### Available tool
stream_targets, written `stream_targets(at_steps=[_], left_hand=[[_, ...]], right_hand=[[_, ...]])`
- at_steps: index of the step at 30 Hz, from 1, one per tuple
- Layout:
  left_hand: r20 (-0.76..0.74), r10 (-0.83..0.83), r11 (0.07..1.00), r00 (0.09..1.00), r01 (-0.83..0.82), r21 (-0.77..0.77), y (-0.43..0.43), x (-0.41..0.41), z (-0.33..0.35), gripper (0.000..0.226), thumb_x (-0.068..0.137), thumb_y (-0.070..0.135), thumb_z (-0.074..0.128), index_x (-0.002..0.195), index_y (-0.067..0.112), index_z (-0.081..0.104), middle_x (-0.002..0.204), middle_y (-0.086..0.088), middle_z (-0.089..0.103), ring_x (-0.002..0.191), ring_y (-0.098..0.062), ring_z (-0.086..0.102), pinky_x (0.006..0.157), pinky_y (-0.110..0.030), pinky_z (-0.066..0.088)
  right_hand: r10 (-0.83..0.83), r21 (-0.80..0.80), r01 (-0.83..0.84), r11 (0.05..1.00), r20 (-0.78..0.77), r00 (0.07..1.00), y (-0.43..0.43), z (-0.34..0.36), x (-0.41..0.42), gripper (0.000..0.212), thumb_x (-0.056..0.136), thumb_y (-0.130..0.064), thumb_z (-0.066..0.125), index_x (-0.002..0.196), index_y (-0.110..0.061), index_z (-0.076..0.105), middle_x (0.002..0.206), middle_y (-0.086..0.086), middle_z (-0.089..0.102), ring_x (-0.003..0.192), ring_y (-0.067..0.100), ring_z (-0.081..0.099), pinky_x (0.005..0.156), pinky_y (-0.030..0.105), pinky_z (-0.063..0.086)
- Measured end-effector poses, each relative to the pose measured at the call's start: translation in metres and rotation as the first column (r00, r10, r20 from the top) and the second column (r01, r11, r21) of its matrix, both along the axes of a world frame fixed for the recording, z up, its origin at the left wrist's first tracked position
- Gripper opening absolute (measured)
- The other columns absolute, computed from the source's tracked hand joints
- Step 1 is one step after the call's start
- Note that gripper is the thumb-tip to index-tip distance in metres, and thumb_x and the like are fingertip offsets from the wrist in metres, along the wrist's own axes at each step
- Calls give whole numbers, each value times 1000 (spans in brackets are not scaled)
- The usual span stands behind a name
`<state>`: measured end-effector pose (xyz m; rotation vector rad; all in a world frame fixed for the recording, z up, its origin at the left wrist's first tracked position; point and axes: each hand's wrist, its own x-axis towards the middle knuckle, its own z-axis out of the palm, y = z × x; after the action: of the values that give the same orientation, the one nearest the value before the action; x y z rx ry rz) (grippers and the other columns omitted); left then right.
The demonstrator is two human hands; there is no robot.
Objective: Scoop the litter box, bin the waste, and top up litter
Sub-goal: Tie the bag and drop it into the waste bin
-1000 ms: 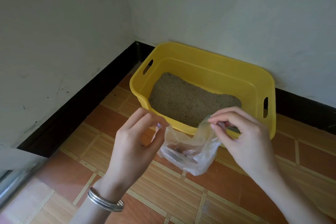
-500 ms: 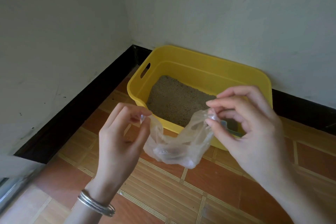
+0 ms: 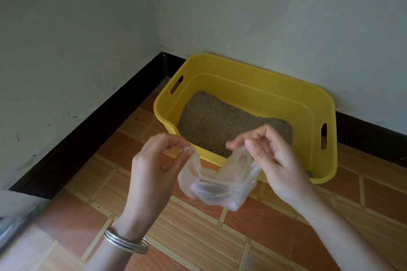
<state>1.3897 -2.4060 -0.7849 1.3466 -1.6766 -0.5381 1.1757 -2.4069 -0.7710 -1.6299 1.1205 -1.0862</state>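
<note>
We held a thin clear plastic bag (image 3: 217, 185) in the air just in front of the yellow litter box (image 3: 253, 68), over the tiled floor (image 3: 193, 237) on the box's near side. Our left hand (image 3: 154, 169), with silver bangles (image 3: 125, 242) at the wrist, pinched one edge of the bag's mouth between thumb and fingertips. Our right hand (image 3: 273, 160) pinched the opposite edge the same way, its other fingers loosely curled. Between the two pinches the film sagged in a slack pouch. Something darker showed through its bottom, but we could not tell whether that was contents or the floor behind.

Inside the box the grey litter (image 3: 220, 121) lay as a shallow, fairly even bed.

We judged the bag to be nearly weightless, limp and a little slippery. Its mouth would likely fall shut unless both edges were kept drawn apart. The rim seemed the right place to hold it, with the film gathered double under each pinch so it would not slide out. Film this thin might stretch or tear under damp clumps, so we thought a loaded bag would need cupping from beneath rather than hanging from its edges.
</note>
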Motion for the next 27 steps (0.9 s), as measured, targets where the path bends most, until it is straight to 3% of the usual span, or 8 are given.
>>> stream_targets(at_steps=[4, 7, 10, 12, 15, 18, 21, 27], left_hand=[[-54, -165, 978, 985, 170, 118, -7, -7, 0, 20, 91, 42, 54, 87, 22, 56, 114, 18, 61, 110, -3, 56, 84, -13, 43], [-171, -290, 927, 941, 321, 194, -7, -12, -4, 19, 97, 34, 45, 87, 18, 50, 88, 14, 69, 83, -2, 63, 68, -11, 41], [-260, -276, 927, 926, 328, 184, -7, -16, -11, 23, 95, 40, 48, 84, 20, 49, 64, 2, 57, 57, -4, 50, 56, -15, 37], [-323, -258, 916, 911, 337, 219, -9, -17, -18, 25, 92, 45, 46, 84, 21, 51, 66, -4, 49, 57, -14, 43, 53, -26, 37], [-357, -265, 879, 896, 376, 292, -10, -15, -24, 22, 96, 36, 41, 92, 23, 58, 74, 0, 54, 67, -10, 47, 63, -20, 39], [-429, -242, 844, 870, 407, 350, -9, -12, -27, 23, 93, 26, 43, 95, 21, 65, 75, 4, 59, 69, -4, 50, 64, -14, 38], [-527, -181, 804, 830, 434, 407, -10, -11, -28, 17, 92, 28, 52, 99, 21, 66, 65, 3, 58, 62, -11, 47, 58, -17, 38], [-774, 59, 532, 630, 637, 559, -16, -12, -34, 42, 84, 23, 66, 120, 13, 46, 61, -4, 58, 71, -22, 59, 64, -24, 47]], right_hand=[[60, 80, -65, 995, 68, 996, -6, -4, 10, 14, 91, -23, 49, 88, -10, 52, 76, -1, 61, 70, 10, 58, 72, 19, 46], [106, 88, -109, 990, 37, 994, -7, -10, 11, 15, 91, -22, 51, 103, -16, 58, 88, -4, 61, 76, 8, 57, 74, 17, 44], [133, 82, -132, 988, -8, 991, -7, -16, 9, 29, 91, -17, 51, 119, -22, 55, 102, -17, 59, 88, 5, 59, 78, 14, 44], [128, 66, -125, 990, -36, 991, -8, -24, 6, 35, 91, -15, 51, 125, -23, 52, 104, -15, 58, 90, 7, 59, 78, 17, 45], [89, 26, -86, 996, -143, 986, -10, -38, 3, 41, 93, -13, 51, 132, -25, 49, 97, -7, 55, 78, 13, 58, 72, 21, 47], [28, 20, -25, 1000, -161, 987, -10, -47, 3, 40, 91, -5, 52, 126, -24, 54, 89, -8, 56, 66, 9, 57, 62, 16, 45], [-22, 65, 27, 998, -87, 996, -8, -51, 8, 32, 87, -7, 58, 111, -27, 52, 84, -4, 64, 60, 12, 61, 58, 24, 48], [-6, -34, 2, 999, -134, 991, -6, -49, 20, 31, 80, -28, 67, 93, -28, 40, 83, -6, 67, 59, 5, 64, 55, 18, 50]])
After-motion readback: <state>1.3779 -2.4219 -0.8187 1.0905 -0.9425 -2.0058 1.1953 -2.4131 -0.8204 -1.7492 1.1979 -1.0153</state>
